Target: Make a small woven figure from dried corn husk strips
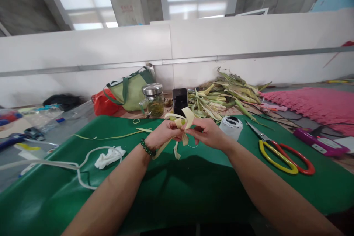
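Observation:
Over the green mat (190, 195), my left hand (162, 135) is closed on a bundle of pale corn husk strips (188, 116). Loops of husk stick up above the fingers and a few ends hang below. My right hand (210, 133) pinches the same bundle from the other side, its fingertips close to the left thumb. A thin pale thread (193, 146) seems to hang under the right fingers. A green bead bracelet (148, 148) circles my left wrist. What lies between the fingertips is partly hidden.
Red-and-yellow scissors (287, 156) and a white roll (231, 128) lie right. Behind are a phone (180, 99), a glass jar (155, 103), a corn husk pile (235, 90) and a green bag (132, 90). Left are crumpled tissue (110, 157) and a white cable (79, 177). A purple tool (320, 143) lies far right.

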The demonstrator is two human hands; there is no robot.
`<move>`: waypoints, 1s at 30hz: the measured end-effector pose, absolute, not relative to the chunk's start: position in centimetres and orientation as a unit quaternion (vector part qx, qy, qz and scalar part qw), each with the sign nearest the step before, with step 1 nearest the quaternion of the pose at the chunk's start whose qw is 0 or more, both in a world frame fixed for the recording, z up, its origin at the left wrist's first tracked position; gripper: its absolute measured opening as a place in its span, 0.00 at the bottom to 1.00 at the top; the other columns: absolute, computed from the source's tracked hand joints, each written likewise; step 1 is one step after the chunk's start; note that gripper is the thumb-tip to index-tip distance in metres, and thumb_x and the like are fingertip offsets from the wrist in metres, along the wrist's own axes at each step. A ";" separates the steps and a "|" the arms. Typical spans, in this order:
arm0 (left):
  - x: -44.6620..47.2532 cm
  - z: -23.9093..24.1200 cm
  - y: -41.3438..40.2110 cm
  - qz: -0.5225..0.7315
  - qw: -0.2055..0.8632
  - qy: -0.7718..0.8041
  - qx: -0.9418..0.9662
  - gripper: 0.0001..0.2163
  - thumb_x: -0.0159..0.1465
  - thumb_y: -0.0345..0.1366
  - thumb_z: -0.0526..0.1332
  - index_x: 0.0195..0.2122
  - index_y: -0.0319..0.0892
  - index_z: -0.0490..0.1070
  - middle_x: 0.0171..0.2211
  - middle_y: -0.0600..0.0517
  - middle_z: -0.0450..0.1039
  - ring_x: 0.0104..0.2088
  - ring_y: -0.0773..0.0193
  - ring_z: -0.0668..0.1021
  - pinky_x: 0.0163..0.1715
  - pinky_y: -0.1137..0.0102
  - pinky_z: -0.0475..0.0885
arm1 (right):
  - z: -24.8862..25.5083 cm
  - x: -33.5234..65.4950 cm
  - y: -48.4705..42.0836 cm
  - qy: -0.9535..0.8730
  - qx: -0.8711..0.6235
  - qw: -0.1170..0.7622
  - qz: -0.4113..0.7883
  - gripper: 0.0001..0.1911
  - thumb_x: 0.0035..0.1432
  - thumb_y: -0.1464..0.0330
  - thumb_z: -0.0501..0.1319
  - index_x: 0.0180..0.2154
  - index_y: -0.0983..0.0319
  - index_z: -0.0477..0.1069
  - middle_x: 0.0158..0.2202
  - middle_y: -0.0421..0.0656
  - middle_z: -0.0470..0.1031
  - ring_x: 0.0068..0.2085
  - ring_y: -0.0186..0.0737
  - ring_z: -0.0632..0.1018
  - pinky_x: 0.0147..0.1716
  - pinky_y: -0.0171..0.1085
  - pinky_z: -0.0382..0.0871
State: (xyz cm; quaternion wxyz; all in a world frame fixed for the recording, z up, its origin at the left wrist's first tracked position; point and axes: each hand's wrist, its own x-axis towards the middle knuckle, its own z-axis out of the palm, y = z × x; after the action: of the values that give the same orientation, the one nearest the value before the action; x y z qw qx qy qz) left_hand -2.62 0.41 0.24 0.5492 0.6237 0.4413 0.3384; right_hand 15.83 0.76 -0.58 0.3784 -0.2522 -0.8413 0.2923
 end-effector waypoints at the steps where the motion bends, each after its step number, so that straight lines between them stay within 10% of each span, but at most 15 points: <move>1: -2.6 0.3 0.4 0.329 0.546 0.442 0.631 0.07 0.47 0.34 0.67 0.25 0.36 0.75 0.22 0.52 0.75 0.24 0.67 0.76 0.29 0.74 0.71 | -0.5 15.9 0.8 -0.831 -0.254 0.373 0.325 0.09 0.60 0.64 0.58 0.34 0.62 0.71 0.25 0.39 0.71 0.19 0.29 0.72 0.18 0.29 0.64; 30: -3.1 0.1 0.7 0.368 0.533 0.441 0.622 0.10 0.46 0.33 0.69 0.29 0.35 0.78 0.26 0.48 0.78 0.25 0.67 0.76 0.28 0.74 0.70 | 0.5 17.1 1.0 -0.774 -0.250 0.367 0.450 0.13 0.50 0.60 0.66 0.32 0.63 0.75 0.34 0.45 0.78 0.27 0.37 0.78 0.28 0.36 0.75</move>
State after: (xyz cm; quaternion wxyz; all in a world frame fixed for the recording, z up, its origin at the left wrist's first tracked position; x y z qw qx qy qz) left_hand -3.08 0.71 0.12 0.5325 0.6219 0.4405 0.3683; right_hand 17.14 0.99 0.50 0.3672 -0.2503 -0.7744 0.4503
